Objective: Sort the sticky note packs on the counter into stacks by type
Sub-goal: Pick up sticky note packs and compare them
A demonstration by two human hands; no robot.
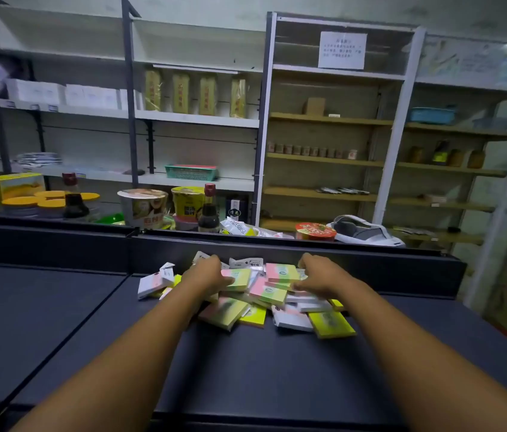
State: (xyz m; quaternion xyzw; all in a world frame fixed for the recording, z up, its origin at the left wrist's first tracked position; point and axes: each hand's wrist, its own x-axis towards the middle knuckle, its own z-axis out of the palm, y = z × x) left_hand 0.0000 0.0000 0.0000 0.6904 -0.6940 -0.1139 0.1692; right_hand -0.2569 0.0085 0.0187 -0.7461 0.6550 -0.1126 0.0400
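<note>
pile [255, 294] of mixed packs at tabletop [246, 369] rear, against back wall | left hand [207, 274] on pile's left, grip pinching pink-green pack [238, 279] | right hand [317, 275] on pile's right, fingers curled down, grip: cannot tell | yellow pack [331, 324] at pile's near-right edge

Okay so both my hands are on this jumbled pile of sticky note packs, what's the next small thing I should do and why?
Probably lift out the pink-and-green pack under your left hand and set it on bare counter to start a stack. It lies on top, and the pile is still mixed, with yellow packs and white packs in it.
</note>
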